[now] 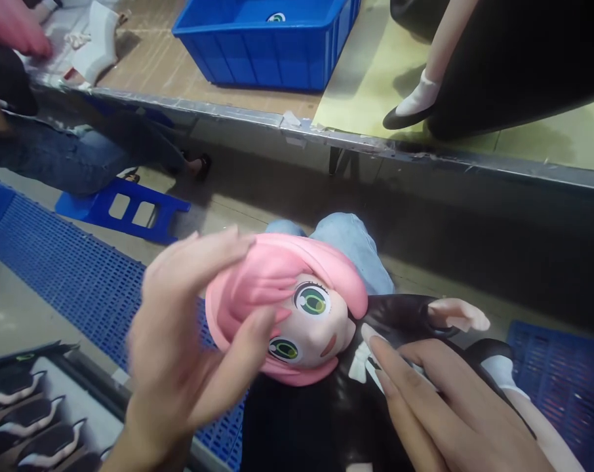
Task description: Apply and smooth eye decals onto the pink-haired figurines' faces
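A large doll figure with pink hair [277, 269], green eyes and a black outfit lies across my lap, its head toward the left. My left hand [179, 328] is beside the head, thumb and fingers spread apart, slightly blurred; the thumb tip overlaps the face near the lower eye. A small white bow [359, 362] sits at the figure's neck. Over the chest, next to the bow, my right hand [439, 400] has its fingers pressed together. Something white shows under those fingertips, but most of it is hidden. The figure's small hand [459, 314] sticks out past its black sleeve.
A blue bin [257, 52] stands on the bench ahead, left of another black-clothed figure's leg [425, 92]. At lower left a tray holds several black shoe-and-leg parts [36, 419]. Blue perforated mats [75, 255] and a blue stool [130, 206] are on the left, near a person's jeans [71, 154].
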Available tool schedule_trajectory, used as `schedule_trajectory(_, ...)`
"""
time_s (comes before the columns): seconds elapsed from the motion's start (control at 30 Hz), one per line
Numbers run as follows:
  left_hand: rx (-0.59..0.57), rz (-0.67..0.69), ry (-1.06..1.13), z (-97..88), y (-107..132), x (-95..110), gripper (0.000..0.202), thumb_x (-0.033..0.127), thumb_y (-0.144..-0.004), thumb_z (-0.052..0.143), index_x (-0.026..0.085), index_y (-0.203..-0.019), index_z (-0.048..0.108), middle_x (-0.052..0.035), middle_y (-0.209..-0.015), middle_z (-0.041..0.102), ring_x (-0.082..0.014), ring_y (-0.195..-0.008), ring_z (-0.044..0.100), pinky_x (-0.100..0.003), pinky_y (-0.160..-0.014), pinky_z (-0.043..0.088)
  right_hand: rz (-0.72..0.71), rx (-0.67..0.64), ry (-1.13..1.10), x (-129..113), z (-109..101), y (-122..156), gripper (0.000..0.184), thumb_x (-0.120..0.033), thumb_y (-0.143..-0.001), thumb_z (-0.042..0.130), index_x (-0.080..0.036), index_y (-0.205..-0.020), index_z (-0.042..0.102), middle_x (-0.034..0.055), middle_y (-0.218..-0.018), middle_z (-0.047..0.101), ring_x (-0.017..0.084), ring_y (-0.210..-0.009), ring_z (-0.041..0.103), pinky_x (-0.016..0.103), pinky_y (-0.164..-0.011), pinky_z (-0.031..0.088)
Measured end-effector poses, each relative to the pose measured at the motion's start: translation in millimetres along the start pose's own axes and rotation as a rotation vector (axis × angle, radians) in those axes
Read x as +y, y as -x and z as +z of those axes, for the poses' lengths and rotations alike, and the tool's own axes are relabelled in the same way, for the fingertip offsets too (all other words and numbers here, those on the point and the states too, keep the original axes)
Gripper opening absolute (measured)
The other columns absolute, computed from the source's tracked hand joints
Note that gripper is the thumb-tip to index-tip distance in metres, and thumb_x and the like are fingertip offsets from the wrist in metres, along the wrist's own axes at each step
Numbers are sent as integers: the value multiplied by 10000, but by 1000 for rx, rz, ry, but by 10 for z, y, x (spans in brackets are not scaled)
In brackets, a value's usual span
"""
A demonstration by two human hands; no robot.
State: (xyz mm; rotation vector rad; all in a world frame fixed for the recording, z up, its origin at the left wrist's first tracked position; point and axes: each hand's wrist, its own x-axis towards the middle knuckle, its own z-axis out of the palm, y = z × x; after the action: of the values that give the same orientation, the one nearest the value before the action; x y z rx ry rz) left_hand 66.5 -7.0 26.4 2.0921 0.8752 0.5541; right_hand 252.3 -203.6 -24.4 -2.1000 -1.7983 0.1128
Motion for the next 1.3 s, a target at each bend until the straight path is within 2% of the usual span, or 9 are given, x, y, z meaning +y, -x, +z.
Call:
schedule_trajectory(0.07,-22,75,-328,72,-227,-67,500,354,-858,748,232,-1316,588,-79,-1210,680,-359,-1239,571,-551,-1184,287,7,66,-35,-27,74,-93,425,-175,-1004,335,-149,-1305,633,65,-849,638,193,-705,600,353,-571,438)
schedule_trajectory(0.13,-61,79,-440,163,-349,-130,444,409,-923,655,192,-1303,579,-104,-1295,651,-337,-1252,577,-515,-1131,376,-28,117,-89,-37,157,-182,404,-112,-967,365,-85,-1270,631,78,-788,593,204,-666,539,366,-587,446)
schedule_trajectory(0.3,-27,55,-397,231,-327,-212,417,401,-948,610,175,-1296,568,-106,-1319,639,-278,-1265,590,-400,-1069,453,-81,49,-108,-39,224,-333,374,-92,-946,408,-38,-1245,626,95,-800,577,226,-697,517,368,-552,450)
schedule_trajectory(0.5,-8,56,-361,213,-294,-242,405,380,-934,638,163,-1272,584,-106,-1300,647,-272,-1276,585,-389,-1086,446,-156,21,26,-83,174,-443,428,-51,-947,318,0,-1221,643,94,-760,567,207,-668,511,339,-554,459)
schedule_trajectory(0.57,1,69,-351,217,-287,-249,409,375,-933,642,152,-1271,587,-111,-1296,649,-274,-1283,583,-391,-1097,445,-193,-54,49,-96,171,-471,453,-46,-946,300,5,-1257,625,98,-781,576,211,-686,517,338,-577,462)
schedule_trajectory(0.73,20,111,-387,213,-259,-269,395,343,-923,655,149,-1262,594,-106,-1260,669,-268,-1252,613,-385,-1075,481,-164,-91,64,-122,138,-504,447,-40,-950,319,-10,-1305,587,80,-805,572,211,-704,493,341,-595,426)
schedule_trajectory(0.93,41,99,-378,186,-243,-298,410,330,-890,691,144,-1245,607,-98,-1233,682,-261,-1229,630,-371,-1057,497,-149,-93,97,-108,106,-447,544,-4,-939,142,20,-1206,615,92,-751,525,230,-689,454,361,-576,405)
schedule_trajectory(1.13,48,114,-377,201,-264,-293,423,343,-884,706,122,-1233,618,-112,-1232,685,-268,-1221,635,-380,-1059,499,-109,-49,12,-120,170,-519,439,-67,-1001,230,-27,-1226,604,71,-756,544,216,-680,472,345,-563,438)
schedule_trajectory(1.3,49,108,-379,198,-256,-298,413,331,-881,700,117,-1226,622,-112,-1222,689,-265,-1213,639,-372,-1050,499,-105,17,-13,-94,109,-564,502,-37,-995,147,-13,-1161,620,81,-745,553,204,-660,488,318,-550,468)
